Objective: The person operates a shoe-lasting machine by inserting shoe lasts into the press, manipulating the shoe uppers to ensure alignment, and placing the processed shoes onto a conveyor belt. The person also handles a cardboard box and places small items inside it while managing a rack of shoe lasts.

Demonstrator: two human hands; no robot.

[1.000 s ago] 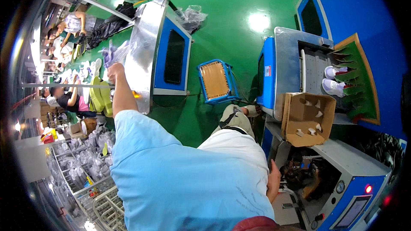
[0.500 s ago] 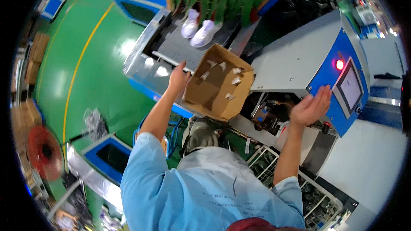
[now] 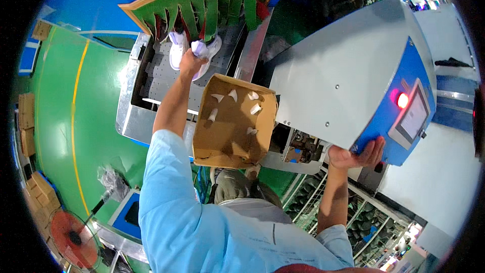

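An open brown cardboard box [image 3: 233, 124] holding small white pieces sits at the picture's centre, beside a grey-and-blue machine. A pale rectangular screen [image 3: 413, 117] is on that machine's blue end panel, with a glowing red round light [image 3: 402, 100] beside it. Stacked brown cardboard cartons [image 3: 26, 124] stand at the left edge on the green floor.

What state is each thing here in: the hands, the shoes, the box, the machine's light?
left hand: closed on a white shoe
other white shoe: lying on the perforated conveyor
right hand: open, resting against the grey machine
cardboard box: open, small white pieces inside
red lamp: lit
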